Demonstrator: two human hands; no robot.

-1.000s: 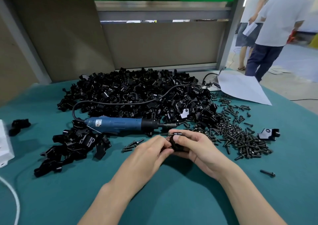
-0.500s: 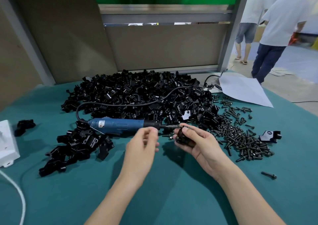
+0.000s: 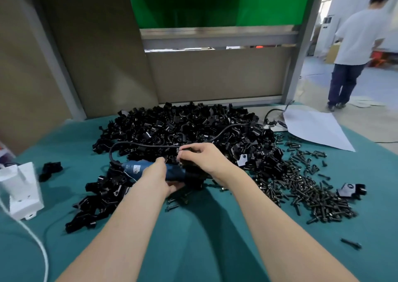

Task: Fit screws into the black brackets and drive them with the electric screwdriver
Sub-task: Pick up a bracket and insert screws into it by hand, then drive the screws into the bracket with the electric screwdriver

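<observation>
Nearest, two bare forearms reach out over the teal table cover [image 3: 204, 249]; a lone screw [image 3: 351, 243] lies well off to the right. The left hand [image 3: 157, 178] is wrapped round the blue body of the electric screwdriver [image 3: 174, 171], fingers curled under it. A small white label [image 3: 136, 170] on the barrel carries dark print, too blurred to read. The tool's bit end is hidden behind the right wrist. The right hand [image 3: 206, 158] is narrowed to a pinch, fingertips closed on a black bracket [image 3: 185, 155] just above the screwdriver. Its shape is hard to separate from the black heap behind it, and I cannot tell whether a screw sits in it.

Left of the tool lies a small pile of brackets [image 3: 101, 193]; right of the hands is a spread of dark screws [image 3: 312, 193]. Beyond them a single bracket [image 3: 351, 190] bears a white sticker with a dark ring mark – no legible text. A white box [image 3: 20, 192] at the left edge is partly cut off, a white cable [image 3: 34, 236] running from it out of frame.

Farther back, the screwdriver's black cord [image 3: 146, 144] loops over the big heap of brackets [image 3: 183, 124]. A white sheet [image 3: 316, 128] lies at the table's far right. Behind stand tan panels [image 3: 215, 74], a green panel [image 3: 215, 8] and – blurred – a person [image 3: 353, 44] facing away.
</observation>
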